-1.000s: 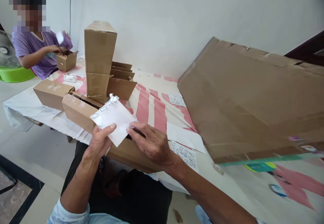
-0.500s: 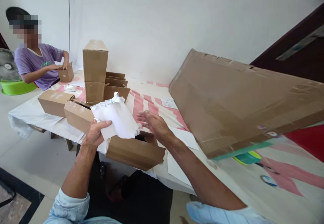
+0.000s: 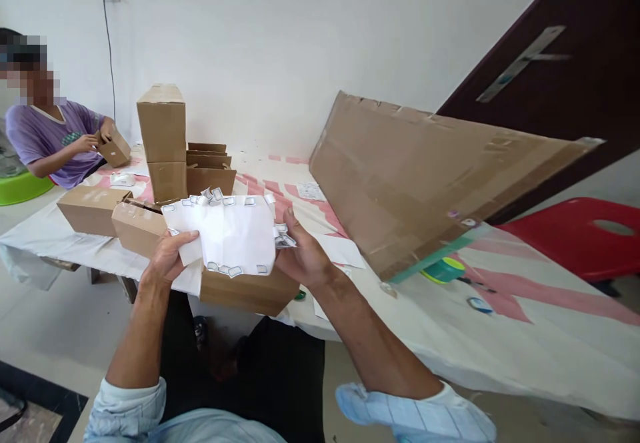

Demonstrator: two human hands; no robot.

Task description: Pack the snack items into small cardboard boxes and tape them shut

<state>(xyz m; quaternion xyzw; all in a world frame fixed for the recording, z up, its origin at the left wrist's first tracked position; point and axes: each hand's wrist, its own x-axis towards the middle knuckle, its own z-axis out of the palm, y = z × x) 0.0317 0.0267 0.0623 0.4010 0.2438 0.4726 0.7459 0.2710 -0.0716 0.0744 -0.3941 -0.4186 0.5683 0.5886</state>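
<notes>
A white sheet of paper (image 3: 237, 233), with small strips that look like tape pieces along its edges, is held up before me. My left hand (image 3: 167, 253) pinches its left end, thumb on top. At the right end my right hand (image 3: 305, 249) grips it with the thumb raised in front and the fingers behind, partly hidden. An open cardboard box (image 3: 250, 291) sits below the paper at the table's front edge, its upper part covered by the sheet.
Cardboard boxes (image 3: 93, 209) and a tall box stack (image 3: 163, 133) stand left. A large cardboard sheet (image 3: 425, 183) leans at the right. A person in purple (image 3: 65, 139) handles a small box (image 3: 116, 148). Tape rolls (image 3: 443, 269) and a red chair (image 3: 575, 236) are at far right.
The paper has come round flatter toward me. My right hand has moved from beside it to its right end and taken hold. The view has turned rightward.
</notes>
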